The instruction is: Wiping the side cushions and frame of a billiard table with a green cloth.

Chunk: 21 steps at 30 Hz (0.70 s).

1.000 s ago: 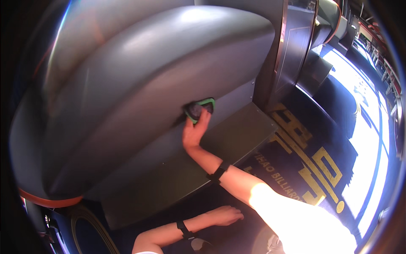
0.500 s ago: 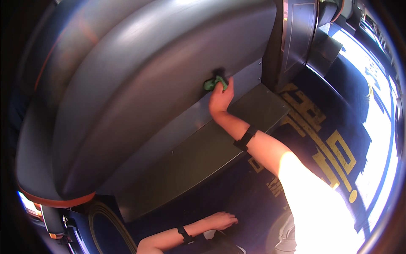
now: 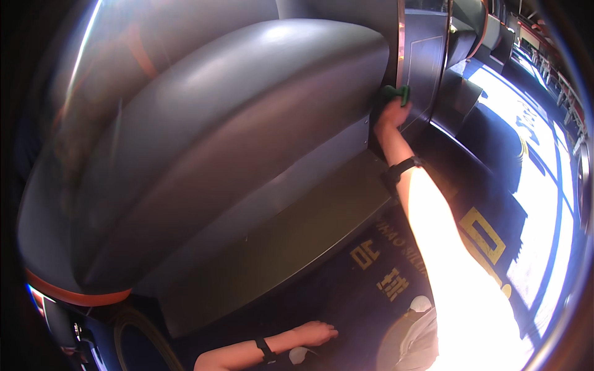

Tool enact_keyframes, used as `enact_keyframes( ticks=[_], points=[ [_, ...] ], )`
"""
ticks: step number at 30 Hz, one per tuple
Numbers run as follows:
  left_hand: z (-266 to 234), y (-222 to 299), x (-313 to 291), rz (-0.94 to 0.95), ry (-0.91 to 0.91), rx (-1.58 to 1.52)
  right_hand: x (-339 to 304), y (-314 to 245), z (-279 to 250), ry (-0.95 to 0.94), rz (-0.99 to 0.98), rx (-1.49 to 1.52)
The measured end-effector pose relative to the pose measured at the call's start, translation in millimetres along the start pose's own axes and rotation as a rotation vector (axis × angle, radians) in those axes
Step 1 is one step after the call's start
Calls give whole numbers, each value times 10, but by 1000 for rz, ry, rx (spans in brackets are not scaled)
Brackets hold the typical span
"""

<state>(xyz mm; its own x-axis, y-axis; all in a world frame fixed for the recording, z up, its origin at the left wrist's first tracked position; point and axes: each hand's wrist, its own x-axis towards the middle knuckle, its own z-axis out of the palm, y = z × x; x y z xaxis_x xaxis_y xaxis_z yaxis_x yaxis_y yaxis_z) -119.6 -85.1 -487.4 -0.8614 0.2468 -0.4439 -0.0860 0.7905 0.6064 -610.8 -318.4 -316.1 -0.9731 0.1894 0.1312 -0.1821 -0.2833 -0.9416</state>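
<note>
From the head view, your right hand (image 3: 391,114) has its fingers bunched shut around a green cloth (image 3: 396,94), pressed on the grey padded seat's (image 3: 235,142) far edge. It looks soft and light; grab it anywhere. Your left hand (image 3: 317,334) rests flat and open on the dark carpet (image 3: 365,290), holding nothing.

Green cloth (image 3: 396,94), small, bunched.
Pressed flat against upright dark grey panel edge (image 3: 387,74), high up, partly covered from below.

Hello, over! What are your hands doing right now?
Right hand presses green cloth against grey cabinet edge. Left hand flat on dark carpet. Nothing blocking.
</note>
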Motion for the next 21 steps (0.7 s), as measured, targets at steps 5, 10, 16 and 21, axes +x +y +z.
enact_keyframes(
  ticks=[5,10,16,21],
  points=[
    [157,14,-61,-2,-10,-25,-1245,-139,-92,-250,-31,114],
    [121,-38,58,57,-39,2,-2260,189,-311,-464,-214,102],
    [23,-87,184,19,-155,93,-2866,-215,-731,-944,-130,119],
    [-111,-144,277,6,-140,86,-2584,-561,-749,-584,927,313]
  ],
)
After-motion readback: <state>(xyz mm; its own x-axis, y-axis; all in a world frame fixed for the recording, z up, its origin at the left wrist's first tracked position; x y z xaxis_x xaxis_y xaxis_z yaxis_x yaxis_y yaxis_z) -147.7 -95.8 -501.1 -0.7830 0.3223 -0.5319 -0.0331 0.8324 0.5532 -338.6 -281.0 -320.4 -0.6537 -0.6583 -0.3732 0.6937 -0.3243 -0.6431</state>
